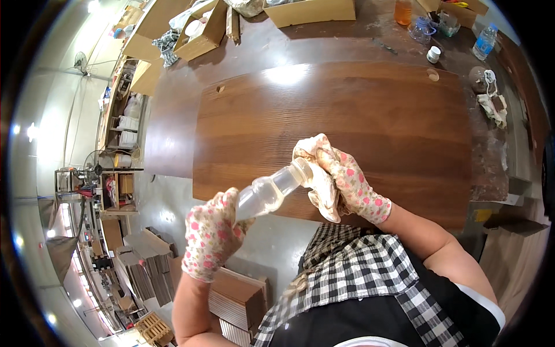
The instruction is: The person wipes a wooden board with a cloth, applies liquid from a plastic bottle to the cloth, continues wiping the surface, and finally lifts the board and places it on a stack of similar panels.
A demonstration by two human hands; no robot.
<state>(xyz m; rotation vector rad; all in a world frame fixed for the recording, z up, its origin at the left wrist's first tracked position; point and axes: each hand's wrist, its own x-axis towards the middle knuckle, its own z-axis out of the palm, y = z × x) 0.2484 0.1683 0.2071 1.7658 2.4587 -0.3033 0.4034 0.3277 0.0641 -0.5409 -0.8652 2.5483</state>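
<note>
Left hand (213, 234) grips clear bottle (267, 191) tilted into cloth (319, 185) bunched in right hand (350, 182); wood panel (347, 127) on desk (173, 115) looks unwiped.

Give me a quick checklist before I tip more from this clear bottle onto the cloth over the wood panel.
1. Left hand grips the clear plastic bottle by its base: ok.
2. Bottle mouth meets the cloth bunched in the right hand: ok.
3. Both hands gloved: ok.
4. Liquid left in the bottle: cannot tell, it looks clear throughout.
5. Cloth already damp: cannot tell.
6. Brown wood panel lies flat on the workbench, nothing resting on its top: ok.
</note>
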